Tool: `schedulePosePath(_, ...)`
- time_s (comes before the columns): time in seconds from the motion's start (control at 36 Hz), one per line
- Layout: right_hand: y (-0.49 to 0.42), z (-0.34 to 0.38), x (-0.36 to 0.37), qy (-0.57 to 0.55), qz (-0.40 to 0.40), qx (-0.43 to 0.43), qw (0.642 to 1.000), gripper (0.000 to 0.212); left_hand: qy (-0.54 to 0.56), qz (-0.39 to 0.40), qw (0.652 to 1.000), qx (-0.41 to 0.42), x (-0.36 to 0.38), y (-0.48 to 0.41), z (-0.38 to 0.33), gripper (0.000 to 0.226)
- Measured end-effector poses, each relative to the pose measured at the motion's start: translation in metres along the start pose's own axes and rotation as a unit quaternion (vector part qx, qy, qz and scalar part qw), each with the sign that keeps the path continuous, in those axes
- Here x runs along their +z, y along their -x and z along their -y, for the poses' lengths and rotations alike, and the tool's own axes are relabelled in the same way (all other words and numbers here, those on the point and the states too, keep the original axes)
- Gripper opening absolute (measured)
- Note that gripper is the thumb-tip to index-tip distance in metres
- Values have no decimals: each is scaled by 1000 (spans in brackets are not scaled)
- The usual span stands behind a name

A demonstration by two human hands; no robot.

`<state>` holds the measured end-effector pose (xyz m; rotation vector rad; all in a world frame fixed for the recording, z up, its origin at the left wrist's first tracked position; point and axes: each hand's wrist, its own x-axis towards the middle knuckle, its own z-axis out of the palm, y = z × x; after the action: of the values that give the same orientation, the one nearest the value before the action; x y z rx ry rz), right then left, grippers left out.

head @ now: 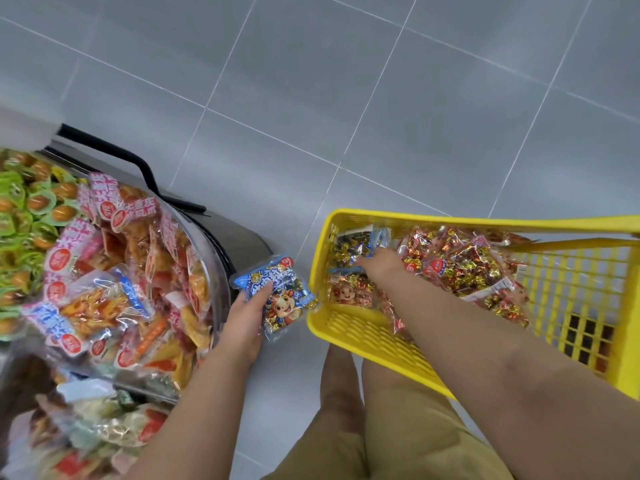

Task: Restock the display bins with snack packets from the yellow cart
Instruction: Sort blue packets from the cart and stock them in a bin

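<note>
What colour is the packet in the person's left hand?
Blue, with a cartoon animal, seen in the head view: the packet in the left hand.

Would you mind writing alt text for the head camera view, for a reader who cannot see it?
Seen from above, the left hand holds a blue snack packet between a display bin heaped with packets and a yellow cart. The right hand reaches into the cart among blue and red packets, over a grey tiled floor.

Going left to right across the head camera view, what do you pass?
Green-wrapped snacks → display bin of red-and-orange packets → left hand holding a blue packet → right hand reaching into the yellow cart → red packets in the cart.
</note>
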<state>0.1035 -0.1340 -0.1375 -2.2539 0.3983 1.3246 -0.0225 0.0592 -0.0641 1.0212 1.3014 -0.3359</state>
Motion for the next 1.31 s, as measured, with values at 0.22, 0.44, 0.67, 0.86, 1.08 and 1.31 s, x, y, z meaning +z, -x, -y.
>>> schedulePosePath(0.22, 58, -33, -23, -199, -55, -81, 975, 33, 9, 20, 1000, -3, 13, 9, -8, 15)
schedulePosePath(0.44, 104, -33, -71, -260, 47, -172, 949, 22, -138, 87, 985, 56, 30, 13, -23, 22)
schedulePosePath(0.67, 106, 13, -75, -156, 113, -216, 957, 7, -239, 137, 958, 83, 34, 10, -29, 21)
schedulePosePath(0.86, 94, 42, -29, -143, 87, -270, 948, 26, -231, 238, 943, 34, 26, 20, -20, 24)
schedulePosePath(1.08, 39, 18, -9, -281, -79, -105, 951, 10, -176, 174, 969, 18, 4, 10, 2, 32)
schedulePosePath(1.31, -16, -9, 4, -53, -57, 30, 997, 31, -68, 126, 990, 14, -15, 0, 22, 32)
